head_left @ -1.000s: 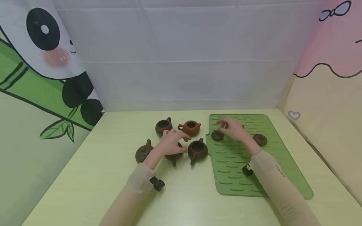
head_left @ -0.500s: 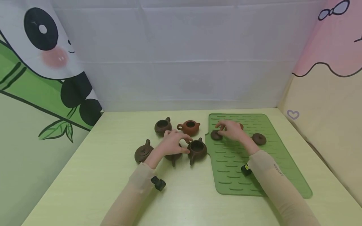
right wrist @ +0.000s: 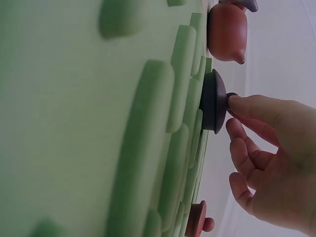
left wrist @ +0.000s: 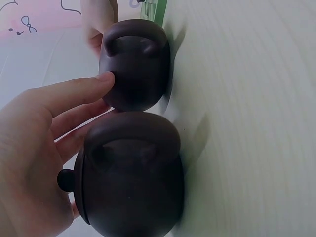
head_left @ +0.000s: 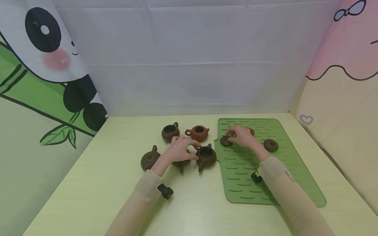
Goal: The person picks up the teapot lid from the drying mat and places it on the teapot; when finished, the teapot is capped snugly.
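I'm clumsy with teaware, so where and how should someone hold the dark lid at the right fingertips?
Probably by the knob, pinched from above: the dark lid lies knob-up on the green mat, and the knob juts from its sloping top.

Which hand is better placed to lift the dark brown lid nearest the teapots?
Probably the right hand: its thumb and finger pinch the knob of the dark brown round lid on the green ridged mat. The left hand is farther away, its thumb against an open dark brown teapot.
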`<state>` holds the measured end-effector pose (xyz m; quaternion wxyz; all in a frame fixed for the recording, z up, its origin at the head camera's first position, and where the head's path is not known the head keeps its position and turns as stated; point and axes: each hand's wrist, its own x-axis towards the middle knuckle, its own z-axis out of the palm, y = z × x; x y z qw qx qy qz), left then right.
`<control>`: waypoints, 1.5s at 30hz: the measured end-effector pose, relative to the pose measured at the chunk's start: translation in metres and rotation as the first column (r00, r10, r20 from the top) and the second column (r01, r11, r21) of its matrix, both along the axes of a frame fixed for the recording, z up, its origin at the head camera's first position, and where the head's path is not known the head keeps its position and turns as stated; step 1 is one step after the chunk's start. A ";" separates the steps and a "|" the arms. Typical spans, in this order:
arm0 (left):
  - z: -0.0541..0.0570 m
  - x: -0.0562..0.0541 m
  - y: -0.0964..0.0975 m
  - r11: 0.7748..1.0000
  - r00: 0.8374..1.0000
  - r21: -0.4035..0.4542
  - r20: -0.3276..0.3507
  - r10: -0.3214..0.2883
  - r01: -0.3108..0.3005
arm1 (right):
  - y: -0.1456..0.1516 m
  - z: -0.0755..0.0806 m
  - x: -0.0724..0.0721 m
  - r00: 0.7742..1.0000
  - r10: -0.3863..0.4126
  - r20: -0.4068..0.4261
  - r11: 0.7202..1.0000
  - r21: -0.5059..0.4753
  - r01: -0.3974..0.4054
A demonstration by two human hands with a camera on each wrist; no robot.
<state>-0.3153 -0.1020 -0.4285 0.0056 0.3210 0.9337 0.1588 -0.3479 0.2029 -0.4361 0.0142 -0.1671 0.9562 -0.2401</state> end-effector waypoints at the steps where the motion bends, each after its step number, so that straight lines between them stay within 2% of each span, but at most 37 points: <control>1: 0.000 0.000 0.000 1.000 1.000 0.002 0.001 0.001 -0.001 | 0.000 0.000 0.000 1.000 0.002 -0.002 1.000 0.000 -0.002; 16: 0.001 0.003 -0.001 1.000 1.000 0.013 0.005 0.007 -0.007 | -0.004 0.006 0.002 0.999 0.008 -0.032 1.000 0.010 -0.007; 26: -0.002 0.002 -0.001 1.000 1.000 0.030 0.003 0.002 -0.002 | -0.017 0.025 0.016 0.995 0.006 -0.098 1.000 -0.026 -0.009; 33: -0.002 0.003 -0.003 0.999 1.000 0.034 0.009 0.008 -0.008 | -0.029 0.035 0.030 0.984 0.049 -0.169 0.992 -0.103 -0.067; 45: -0.001 0.002 -0.003 0.999 1.000 0.046 0.024 0.000 -0.001 | -0.045 0.034 0.045 0.955 0.101 -0.279 0.973 -0.170 -0.153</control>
